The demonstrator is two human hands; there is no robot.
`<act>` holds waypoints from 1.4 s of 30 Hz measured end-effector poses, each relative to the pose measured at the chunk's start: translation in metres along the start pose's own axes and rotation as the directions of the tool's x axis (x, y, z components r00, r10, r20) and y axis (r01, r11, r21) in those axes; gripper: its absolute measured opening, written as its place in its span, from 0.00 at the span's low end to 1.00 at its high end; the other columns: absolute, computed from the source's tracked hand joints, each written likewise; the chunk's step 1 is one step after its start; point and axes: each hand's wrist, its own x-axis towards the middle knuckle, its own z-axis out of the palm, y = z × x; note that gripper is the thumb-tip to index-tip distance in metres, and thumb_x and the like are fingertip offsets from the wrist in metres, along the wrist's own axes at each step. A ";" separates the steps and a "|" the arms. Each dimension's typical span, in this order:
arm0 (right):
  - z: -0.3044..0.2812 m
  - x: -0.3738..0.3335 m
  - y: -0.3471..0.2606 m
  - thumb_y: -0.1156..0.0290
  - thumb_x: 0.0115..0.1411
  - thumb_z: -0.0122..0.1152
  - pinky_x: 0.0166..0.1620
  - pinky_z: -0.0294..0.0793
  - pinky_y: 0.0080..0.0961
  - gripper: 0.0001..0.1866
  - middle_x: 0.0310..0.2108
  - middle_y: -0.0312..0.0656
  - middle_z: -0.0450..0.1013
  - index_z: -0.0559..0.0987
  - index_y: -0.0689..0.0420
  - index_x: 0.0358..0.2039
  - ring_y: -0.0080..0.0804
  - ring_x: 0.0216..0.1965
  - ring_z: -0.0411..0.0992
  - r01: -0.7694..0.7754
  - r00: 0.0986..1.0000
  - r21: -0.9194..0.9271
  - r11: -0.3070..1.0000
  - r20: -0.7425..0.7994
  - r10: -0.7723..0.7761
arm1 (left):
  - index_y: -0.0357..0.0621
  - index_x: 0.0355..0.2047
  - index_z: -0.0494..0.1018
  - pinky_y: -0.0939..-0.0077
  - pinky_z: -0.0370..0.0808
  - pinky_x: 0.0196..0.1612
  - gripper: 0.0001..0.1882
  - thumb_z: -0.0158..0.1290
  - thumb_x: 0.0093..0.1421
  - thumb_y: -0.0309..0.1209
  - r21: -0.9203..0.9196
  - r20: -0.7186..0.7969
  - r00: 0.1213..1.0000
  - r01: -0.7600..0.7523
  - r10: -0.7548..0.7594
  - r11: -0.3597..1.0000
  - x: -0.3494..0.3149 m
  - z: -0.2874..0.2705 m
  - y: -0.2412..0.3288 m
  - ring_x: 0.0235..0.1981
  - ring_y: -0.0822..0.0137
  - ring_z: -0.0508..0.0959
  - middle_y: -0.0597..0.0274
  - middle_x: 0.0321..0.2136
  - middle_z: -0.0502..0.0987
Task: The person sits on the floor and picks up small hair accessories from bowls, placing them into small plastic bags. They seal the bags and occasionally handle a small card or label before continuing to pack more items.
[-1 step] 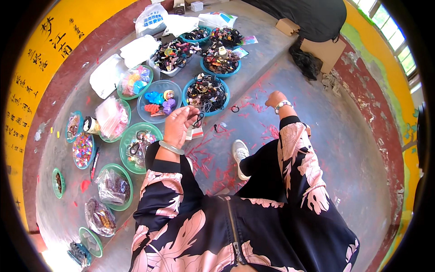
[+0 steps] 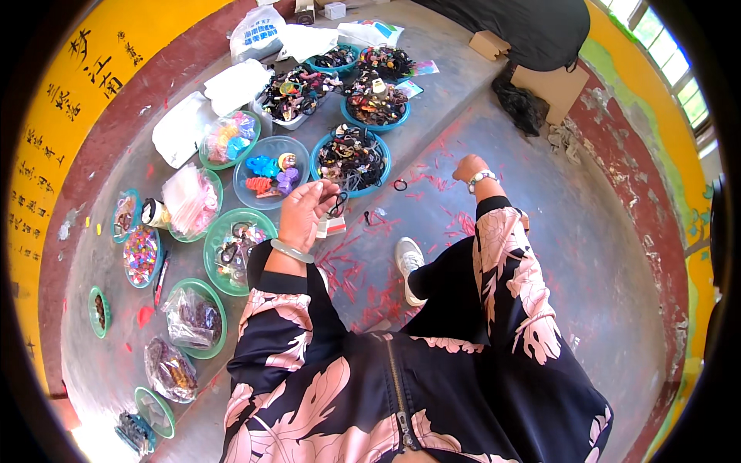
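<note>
I have a black hair tie (image 2: 337, 205) pinched in my left hand (image 2: 306, 205), thumb and fingertips pressed together, its loop hanging just on the near side of the blue bowl (image 2: 388, 162) heaped with dark hair ties. My right hand (image 2: 469, 168) is well apart, to the right of that bowl, with the fingers curled in – I cannot tell whether they grip anything. A loose black ring (image 2: 394, 186) lies just right of the bowl. Left of the bowl, a clear basin (image 2: 262, 206) holds blue, orange and purple pieces; nearer me on that side is a green basin (image 2: 208, 266) of mixed small items. Nearer me than the bowl, red strips (image 2: 340, 266) litter the floor – some beside my white shoe (image 2: 409, 258).
</note>
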 end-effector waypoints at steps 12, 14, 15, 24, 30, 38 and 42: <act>0.009 -0.007 0.031 0.60 0.50 0.56 0.46 0.68 0.33 0.22 0.43 0.45 0.72 0.73 0.51 0.46 0.41 0.45 0.70 0.049 0.999 0.553 0.832 -0.038 -0.033 | 0.32 0.37 0.70 0.74 0.74 0.43 0.10 0.45 0.60 0.27 0.001 -0.001 1.000 -0.003 0.003 1.000 -0.003 0.001 0.003 0.38 0.64 0.76 0.53 0.35 0.75; 0.006 -0.012 0.041 0.56 0.55 0.51 0.48 0.66 0.32 0.23 0.45 0.45 0.71 0.70 0.52 0.49 0.39 0.46 0.69 -0.019 0.999 0.754 0.657 0.042 -0.019 | 0.32 0.37 0.69 0.74 0.74 0.42 0.10 0.44 0.60 0.27 0.000 0.011 1.000 0.003 -0.003 1.000 -0.001 0.004 0.001 0.38 0.64 0.76 0.53 0.35 0.75; -0.001 -0.017 0.034 0.54 0.56 0.48 0.49 0.65 0.33 0.24 0.46 0.45 0.70 0.70 0.53 0.49 0.39 0.46 0.69 -0.061 0.996 0.871 0.487 0.086 -0.029 | 0.32 0.37 0.69 0.75 0.74 0.42 0.10 0.44 0.61 0.27 0.003 0.006 1.000 -0.001 0.001 1.000 -0.002 0.001 0.001 0.38 0.64 0.76 0.53 0.35 0.75; -0.018 -0.043 0.025 0.49 0.60 0.41 0.56 0.56 0.38 0.27 0.50 0.51 0.66 0.67 0.57 0.51 0.42 0.54 0.62 -0.141 0.978 0.959 -0.246 0.096 -0.185 | 0.32 0.37 0.70 0.76 0.74 0.42 0.10 0.44 0.61 0.28 0.025 0.016 1.000 0.020 -0.021 0.999 0.000 0.001 -0.003 0.38 0.65 0.76 0.54 0.35 0.75; 0.025 -0.012 0.057 0.57 0.57 0.49 0.50 0.65 0.34 0.22 0.48 0.46 0.68 0.69 0.55 0.49 0.39 0.47 0.68 -0.133 0.987 0.974 0.185 0.113 0.116 | 0.32 0.38 0.69 0.76 0.74 0.42 0.10 0.44 0.61 0.28 0.022 0.035 0.998 0.047 -0.048 0.999 0.006 0.004 -0.007 0.38 0.66 0.76 0.54 0.35 0.75; -0.032 -0.053 -0.018 0.58 0.60 0.48 0.36 0.70 0.24 0.20 0.39 0.43 0.73 0.72 0.61 0.44 0.32 0.38 0.73 -0.032 0.992 0.994 -0.105 0.019 -0.123 | 0.32 0.37 0.70 0.75 0.74 0.43 0.11 0.44 0.61 0.28 -0.019 0.031 0.998 0.048 -0.048 0.999 0.001 0.004 -0.003 0.38 0.66 0.76 0.54 0.35 0.75; -0.052 -0.089 -0.084 0.63 0.57 0.54 0.35 0.69 0.22 0.17 0.38 0.41 0.74 0.72 0.59 0.43 0.28 0.36 0.72 0.074 0.961 0.985 -0.153 -0.112 -0.252 | 0.32 0.37 0.70 0.75 0.75 0.43 0.11 0.43 0.61 0.28 -0.133 0.061 0.997 0.058 -0.051 0.989 0.003 0.005 -0.003 0.38 0.64 0.76 0.53 0.35 0.75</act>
